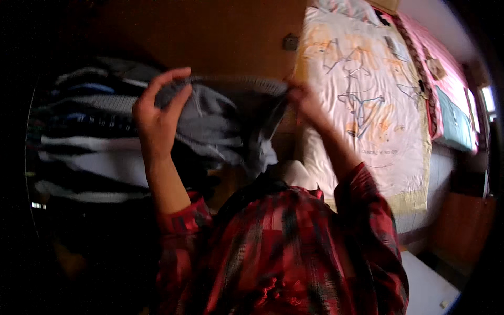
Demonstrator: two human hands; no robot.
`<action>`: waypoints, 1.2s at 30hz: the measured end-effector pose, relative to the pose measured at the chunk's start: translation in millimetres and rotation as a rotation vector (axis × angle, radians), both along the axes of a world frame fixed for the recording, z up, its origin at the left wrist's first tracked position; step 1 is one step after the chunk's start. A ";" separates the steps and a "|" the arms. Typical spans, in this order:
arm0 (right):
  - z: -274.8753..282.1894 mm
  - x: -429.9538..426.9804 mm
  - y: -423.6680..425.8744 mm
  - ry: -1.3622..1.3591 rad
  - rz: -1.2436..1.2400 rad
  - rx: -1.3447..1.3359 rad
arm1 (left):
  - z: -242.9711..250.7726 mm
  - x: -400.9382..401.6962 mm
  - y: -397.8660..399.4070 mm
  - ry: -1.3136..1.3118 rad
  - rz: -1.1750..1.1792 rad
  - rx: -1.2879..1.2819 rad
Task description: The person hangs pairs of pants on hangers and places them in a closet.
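A dark grey garment with a ribbed edge [220, 122] hangs between my two hands in front of me. My right hand [301, 96], blurred, is closed on the garment's upper right corner. My left hand [161, 104] is raised at the garment's left end, thumb and fingers apart in a C shape; the garment shows behind the gap, and no hold on it is visible. Left of my left hand lie several dark, grey and white garments [94, 145] in a row, partly in deep shadow.
On the right, a pale mattress or quilt with printed drawings and several wire clothes hangers [360, 102] on it. Beyond it lie pink bedding [453, 75] and a folded teal cloth [453, 118]. A white surface [425, 283] stands at the lower right, and a brown wooden panel [236, 35] ahead.
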State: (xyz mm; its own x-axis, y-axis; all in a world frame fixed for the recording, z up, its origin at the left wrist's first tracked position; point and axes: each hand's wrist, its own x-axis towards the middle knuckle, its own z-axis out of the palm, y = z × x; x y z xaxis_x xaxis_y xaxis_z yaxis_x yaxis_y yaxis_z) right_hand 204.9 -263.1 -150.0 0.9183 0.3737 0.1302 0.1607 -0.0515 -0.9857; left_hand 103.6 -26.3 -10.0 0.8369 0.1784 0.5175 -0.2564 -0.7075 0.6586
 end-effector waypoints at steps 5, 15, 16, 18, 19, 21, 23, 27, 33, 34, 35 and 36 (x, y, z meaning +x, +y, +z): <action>50.8 46.9 -6.5 0.280 0.639 0.381 | -18.7 -6.5 56.3 0.192 0.200 0.109; 55.8 73.1 -11.3 -0.867 -0.270 -1.040 | -38.5 -45.8 108.5 0.468 0.133 0.379; 49.7 83.0 -13.9 -0.709 -0.285 -1.212 | -43.9 -47.2 109.3 0.523 0.104 0.446; -11.8 117.2 -40.2 -0.376 -0.152 -1.001 | -50.7 -40.0 96.2 0.483 0.121 0.527; -19.5 110.3 -30.2 0.278 -0.012 -0.577 | -54.0 -47.6 96.2 0.602 0.267 0.512; -15.5 87.2 -31.4 0.327 0.060 -0.281 | -70.1 -52.8 104.3 0.728 0.402 0.572; -13.7 92.6 -52.4 0.214 0.132 -0.265 | -77.0 -50.3 109.5 0.781 0.445 0.571; 59.8 73.3 -52.2 0.280 0.235 -0.018 | -86.5 -66.8 146.6 0.739 0.419 0.406; 69.9 93.0 -45.4 -0.682 -0.106 -0.593 | -45.1 -55.5 117.9 0.597 0.332 -0.043; 72.3 96.2 -43.3 -0.727 -0.171 -0.626 | -41.9 -54.3 115.9 0.602 0.328 -0.043; 72.1 104.5 -39.4 -0.821 -0.219 -0.570 | -30.0 -54.3 108.1 0.564 0.294 -0.252; 71.2 110.1 -39.2 -1.050 -0.312 -0.627 | -23.7 -54.3 104.0 0.521 0.257 -0.460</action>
